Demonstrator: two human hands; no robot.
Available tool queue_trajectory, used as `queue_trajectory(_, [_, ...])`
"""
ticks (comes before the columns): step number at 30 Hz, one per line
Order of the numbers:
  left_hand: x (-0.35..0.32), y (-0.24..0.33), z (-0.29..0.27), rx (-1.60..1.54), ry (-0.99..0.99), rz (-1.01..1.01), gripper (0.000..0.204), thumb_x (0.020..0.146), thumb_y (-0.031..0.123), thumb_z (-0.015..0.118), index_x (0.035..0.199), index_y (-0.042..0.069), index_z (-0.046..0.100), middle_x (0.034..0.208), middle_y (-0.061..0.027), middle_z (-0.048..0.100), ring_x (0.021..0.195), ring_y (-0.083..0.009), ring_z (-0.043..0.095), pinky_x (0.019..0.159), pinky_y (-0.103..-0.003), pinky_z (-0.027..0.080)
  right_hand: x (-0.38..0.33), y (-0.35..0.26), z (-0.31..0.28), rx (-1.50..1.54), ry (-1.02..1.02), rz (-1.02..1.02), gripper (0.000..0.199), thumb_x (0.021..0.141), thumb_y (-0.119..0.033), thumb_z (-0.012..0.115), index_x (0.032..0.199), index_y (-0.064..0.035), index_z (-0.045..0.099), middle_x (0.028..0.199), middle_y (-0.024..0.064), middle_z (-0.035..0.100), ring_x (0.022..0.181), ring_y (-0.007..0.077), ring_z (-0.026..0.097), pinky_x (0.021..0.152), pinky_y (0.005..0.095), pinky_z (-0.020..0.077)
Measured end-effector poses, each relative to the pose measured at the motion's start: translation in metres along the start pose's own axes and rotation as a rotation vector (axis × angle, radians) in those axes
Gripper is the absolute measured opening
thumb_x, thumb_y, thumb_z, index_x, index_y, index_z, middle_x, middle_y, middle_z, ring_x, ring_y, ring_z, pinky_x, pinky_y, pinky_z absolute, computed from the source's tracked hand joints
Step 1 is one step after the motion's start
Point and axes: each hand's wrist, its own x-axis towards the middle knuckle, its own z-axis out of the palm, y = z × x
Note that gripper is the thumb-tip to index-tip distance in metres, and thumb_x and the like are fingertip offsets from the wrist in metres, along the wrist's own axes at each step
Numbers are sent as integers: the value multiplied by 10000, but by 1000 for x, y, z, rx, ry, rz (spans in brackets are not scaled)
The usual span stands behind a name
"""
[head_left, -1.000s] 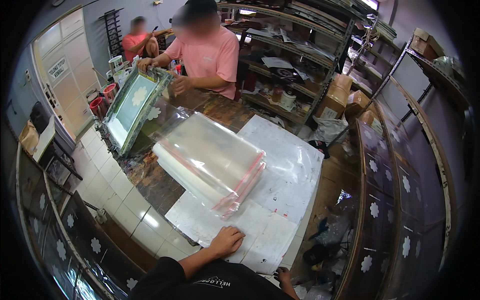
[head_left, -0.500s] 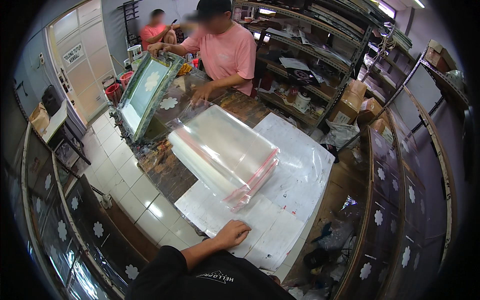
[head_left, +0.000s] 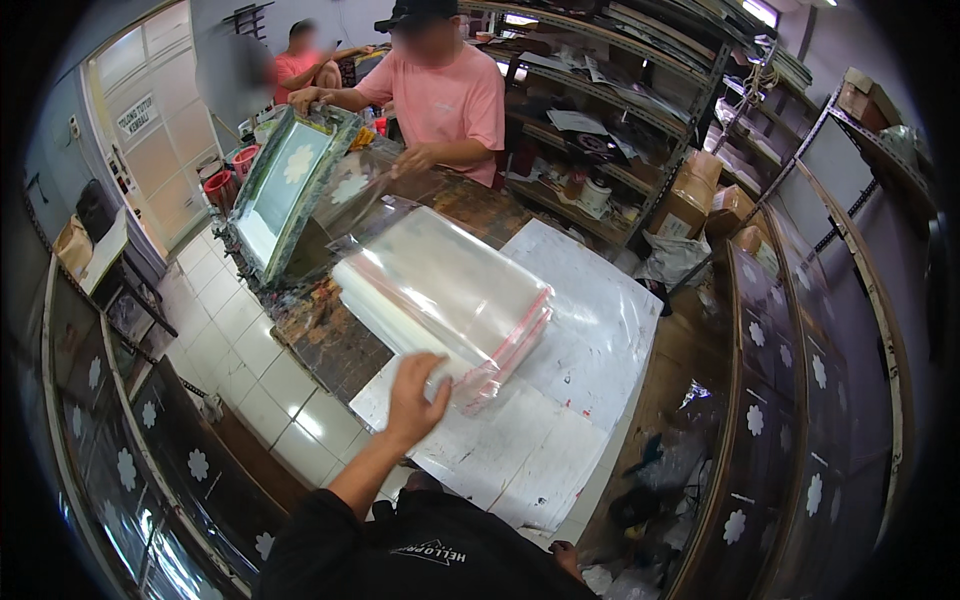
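My left hand [head_left: 412,403] is raised over the near-left corner of a stack of clear plastic bags [head_left: 445,285] with red edge strips. Its fingers are bent but apart, with nothing seen between them. White paper sheets [head_left: 590,310] lie under the stack on the stained work table [head_left: 325,335]. Low beside my black shirt, only a small part of my right hand [head_left: 566,555] shows, its fingers too hidden to read. Across the table, a co-worker in a pink shirt holds up a screen-printing frame [head_left: 285,195] and lifts a clear bag [head_left: 350,188] printed with a white flower.
Racks with flower-printed clear sheets stand at my left [head_left: 150,450] and right [head_left: 765,420]. A metal shelf [head_left: 620,95] with papers and tubs is behind the co-worker. Cardboard boxes [head_left: 690,195] sit beside it. A second person sits at the back, near red paint cans [head_left: 220,190].
My left hand has risen from the paper and moved left and forward to the stack's near corner. The co-worker's hand has lifted the printed bag off the table. My right hand has come into view.
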Motion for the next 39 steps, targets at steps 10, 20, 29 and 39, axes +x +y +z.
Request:
queue_trajectory(10, [127,-67,10,836,-322,213,817,813,168,719,1530,78,338,1580,-208,299,1456,-389,291,1188,-592,211,-22,25,25,-50,17,-33,256,917,-121,623,1141,2,610,939,140,654,721,249,698,554,351,570])
queue_trajectory(20, [84,-27,107,469,-496,662,415,872,156,599,1248,-19,593,1348,-181,588,1247,-337,533,1143,-603,282,-2,41,28,333,125,9,240,949,-155,632,1127,6,619,933,111,666,724,225,694,585,325,555])
queue_trajectory(29, [-10,83,107,249,-789,827,470,862,124,551,1300,-47,571,1451,-190,496,1306,-342,483,1134,-640,269,-170,-225,-11,771,-98,-742,554,1010,-188,572,1510,-99,350,1475,156,427,1267,316,544,1017,436,494])
queue_trajectory(39, [-89,116,121,37,-970,911,450,876,86,537,1295,-72,577,1442,-228,505,1349,-395,453,1154,-709,128,-133,-234,-11,759,38,-480,408,943,-245,670,1314,-108,569,1144,61,623,995,176,622,809,347,567])
